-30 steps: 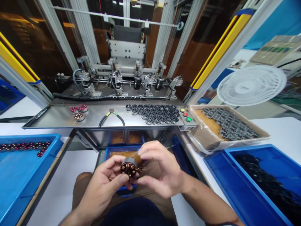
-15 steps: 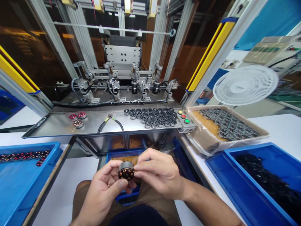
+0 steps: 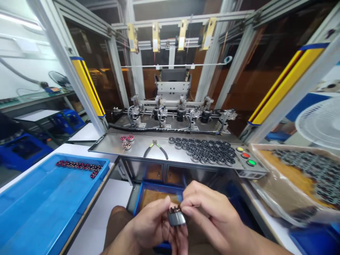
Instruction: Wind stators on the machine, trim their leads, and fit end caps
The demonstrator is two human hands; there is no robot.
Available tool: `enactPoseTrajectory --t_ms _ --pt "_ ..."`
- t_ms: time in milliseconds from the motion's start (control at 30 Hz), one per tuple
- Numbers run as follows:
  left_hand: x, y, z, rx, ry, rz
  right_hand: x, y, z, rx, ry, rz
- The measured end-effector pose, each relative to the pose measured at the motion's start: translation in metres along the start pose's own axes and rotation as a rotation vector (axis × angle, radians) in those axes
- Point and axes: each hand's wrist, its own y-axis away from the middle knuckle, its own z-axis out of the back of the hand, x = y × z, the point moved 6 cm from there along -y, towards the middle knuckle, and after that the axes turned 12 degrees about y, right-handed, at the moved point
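Low in front of me, a wound motor stator with a shiny grey metal side and copper coils is tilted, its coils facing up and away. My left hand is closed round it, thumb at the coil edge and fingers underneath. At the stator's right edge, my right hand pinches thumb and forefinger together; what lies between those fingertips is too small to make out. On the metal shelf beyond are several coil-less black stators, pliers with black-and-green handles, and three wound stators.
A blue tray with rows of wound stators stands at left. Behind the shelf is a winding machine between yellow guard bars. Button box, lined carton of stators and white fan are on the right.
My view has swung left and up. The stator has been turned in my left hand, so its metal side now faces me instead of its coils. My right fingers stay at its right edge.
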Motion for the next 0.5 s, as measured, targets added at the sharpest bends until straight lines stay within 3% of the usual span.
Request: enactPoseTrajectory --t_ms 133,367,433,500 --pt "-0.015 0.004 0.002 -0.009 0.011 -0.242 0.004 -0.003 0.001 -0.002 0.067 -0.012" --pt "-0.051 0.031 -0.018 -0.075 0.121 -0.667 0.007 -0.013 0.004 -0.076 0.179 -0.098" --pt "-0.051 0.031 -0.012 -0.071 0.132 -0.659 0.011 -0.017 0.001 -0.046 0.163 -0.059" --pt "-0.037 0.021 -0.004 -0.028 0.104 -0.440 0.015 -0.020 -0.002 0.006 0.146 -0.001"
